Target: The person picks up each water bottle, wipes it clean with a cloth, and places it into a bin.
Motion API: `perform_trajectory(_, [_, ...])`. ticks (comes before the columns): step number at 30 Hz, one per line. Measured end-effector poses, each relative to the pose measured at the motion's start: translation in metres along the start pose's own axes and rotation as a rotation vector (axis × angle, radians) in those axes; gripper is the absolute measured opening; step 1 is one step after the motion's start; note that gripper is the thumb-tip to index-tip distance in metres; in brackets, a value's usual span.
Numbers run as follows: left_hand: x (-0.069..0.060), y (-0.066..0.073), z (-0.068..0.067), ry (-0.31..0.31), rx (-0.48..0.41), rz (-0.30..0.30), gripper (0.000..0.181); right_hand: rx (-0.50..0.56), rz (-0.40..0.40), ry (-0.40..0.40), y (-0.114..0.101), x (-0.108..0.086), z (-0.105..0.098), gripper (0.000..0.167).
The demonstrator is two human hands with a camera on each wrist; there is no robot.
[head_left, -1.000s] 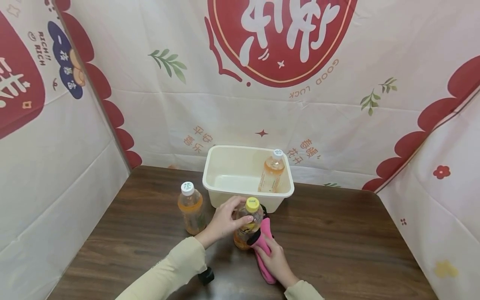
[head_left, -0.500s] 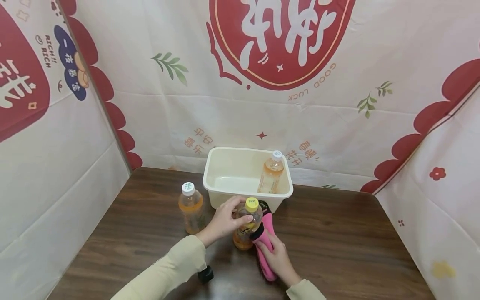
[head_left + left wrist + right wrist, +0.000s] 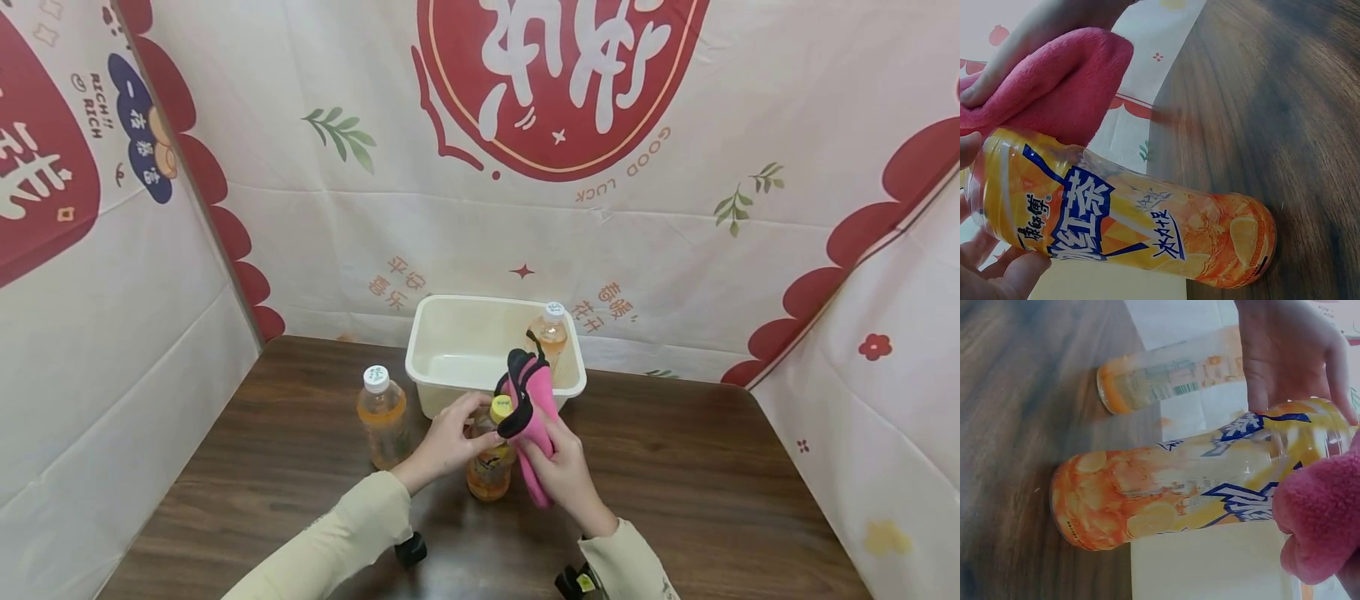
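Over the brown table (image 3: 690,475), hands angle inward: left (image 3: 447,437) gripping a yellow-capped bottle (image 3: 491,477), right (image 3: 564,468) pinching pink cloth (image 3: 542,388)

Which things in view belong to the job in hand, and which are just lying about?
In the job:
Yellow-capped bottle, held by the left hand
Pink cloth, held by the right hand

Not held, apparently just lying about:
White-capped bottle standing on the table
Cream bin
Second white-capped bottle, inside the bin
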State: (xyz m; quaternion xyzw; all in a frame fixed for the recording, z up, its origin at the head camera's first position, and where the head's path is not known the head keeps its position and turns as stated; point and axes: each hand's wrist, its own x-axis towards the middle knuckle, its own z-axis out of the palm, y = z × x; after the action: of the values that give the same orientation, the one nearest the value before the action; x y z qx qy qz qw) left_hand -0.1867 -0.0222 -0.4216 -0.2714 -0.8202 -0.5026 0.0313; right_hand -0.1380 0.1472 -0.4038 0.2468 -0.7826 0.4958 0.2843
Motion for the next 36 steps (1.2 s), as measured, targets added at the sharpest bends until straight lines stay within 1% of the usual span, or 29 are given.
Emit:
perform_trajectory(3, [-0.001, 0.0, -0.001, 0.006, 0.002, 0.005, 0.039, -0.006, 0.004, 0.017, 0.003, -0.001, 0.005, 0.041])
perform_trajectory(6, [-0.001, 0.0, -0.003, 0.003, 0.005, 0.001, 0.038, 0.011, 0.007, 0.043, 0.009, -0.006, 0.011, 0.044])
perform_trajectory(7, [-0.001, -0.001, -0.003, 0.006, 0.008, 0.011, 0.038, 0.015, 0.004, 0.054, 0.011, -0.007, 0.013, 0.044])
perform_trajectory(10, [-0.001, -0.002, -0.004, 0.002, 0.009, 0.017, 0.037, 0.026, 0.01, 0.073, 0.017, -0.014, 0.016, 0.042])
perform_trajectory(13, [-0.001, -0.002, -0.003, -0.005, 0.003, 0.022, 0.037, 0.015, 0.021, 0.093, 0.021, -0.02, 0.017, 0.038])
perform_trajectory(16, [-0.001, -0.002, -0.002, -0.007, 0.001, 0.01, 0.037, 0.016, 0.049, 0.096, 0.024, -0.028, 0.018, 0.034])
perform_trajectory(18, [-0.001, -0.001, -0.002, -0.005, 0.002, 0.003, 0.036, 0.026, 0.07, 0.087, 0.027, -0.032, 0.018, 0.03])
perform_trajectory(22, [0.0, 0.0, -0.002, -0.006, 0.015, 0.005, 0.036, 0.045, 0.141, 0.062, 0.038, -0.045, 0.02, 0.025])
perform_trajectory(24, [0.0, 0.001, -0.002, -0.011, 0.018, 0.007, 0.036, 0.05, 0.187, 0.052, 0.049, -0.054, 0.022, 0.023])
perform_trajectory(27, [-0.001, 0.002, -0.002, -0.02, 0.016, 0.004, 0.036, 0.038, 0.244, 0.016, 0.069, -0.069, 0.026, 0.023])
perform_trajectory(29, [-0.001, 0.002, -0.002, -0.018, 0.015, 0.004, 0.035, 0.011, 0.254, -0.023, 0.082, -0.079, 0.029, 0.025])
perform_trajectory(31, [-0.001, 0.001, -0.001, -0.016, 0.017, 0.006, 0.036, -0.046, 0.245, -0.059, 0.093, -0.089, 0.03, 0.028])
perform_trajectory(33, [-0.001, 0.0, 0.0, -0.015, 0.023, 0.011, 0.036, -0.095, 0.231, -0.091, 0.101, -0.097, 0.03, 0.03])
perform_trajectory(36, [-0.001, 0.0, 0.001, -0.016, 0.021, 0.014, 0.036, -0.128, 0.232, -0.109, 0.107, -0.103, 0.029, 0.032])
